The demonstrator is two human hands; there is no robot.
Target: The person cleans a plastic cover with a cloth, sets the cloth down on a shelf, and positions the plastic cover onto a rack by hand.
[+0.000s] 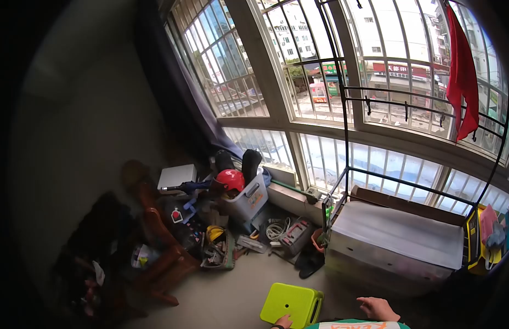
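Note:
A lime-green plastic stool [281,302] with a small round hole in its top stands on the floor at the bottom of the view. My left hand [284,321] is at its near edge, fingers reaching over the top; most of the hand is cut off by the frame, and I cannot tell whether it presses on the stool. To the right, apart from the stool, my right hand [378,308] hovers with its index finger stretched out to the left and nothing in it. Between the hands shows a green and white garment with orange lettering [353,325].
Right of the stool stands a large translucent storage box [397,233] inside a black metal rack [346,131]. A grey bin [253,198] with a red helmet [231,181], a toolbox [297,237], black shoes [310,261] and a wooden chair [167,241] crowd the wall below barred windows.

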